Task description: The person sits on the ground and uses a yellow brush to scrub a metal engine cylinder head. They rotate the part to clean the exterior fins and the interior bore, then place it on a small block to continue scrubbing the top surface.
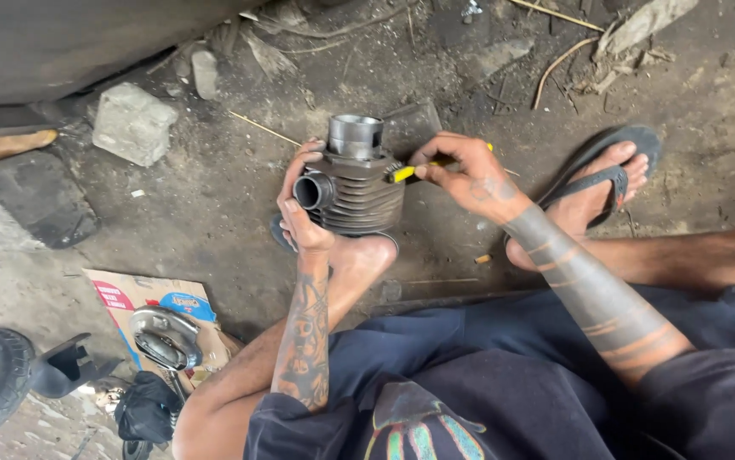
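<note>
Finned metal engine cylinder (359, 192) propped on a bare foot (366, 255) above the dirt floor (214, 196).

Steadied by the left hand (304, 213), fingers curled around the finned body beside the round port; right hand (465, 175) pinched shut on a yellow-handled tool (410, 170) touching the cylinder's side. Looks heavy, rigid, probably greasy; best gripped around the fins, not the smooth sleeve on top.

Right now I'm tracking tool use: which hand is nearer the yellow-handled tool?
Right. The right hand grips the yellow-handled tool; the left hand holds the finned engine cylinder on its opposite side.
</note>
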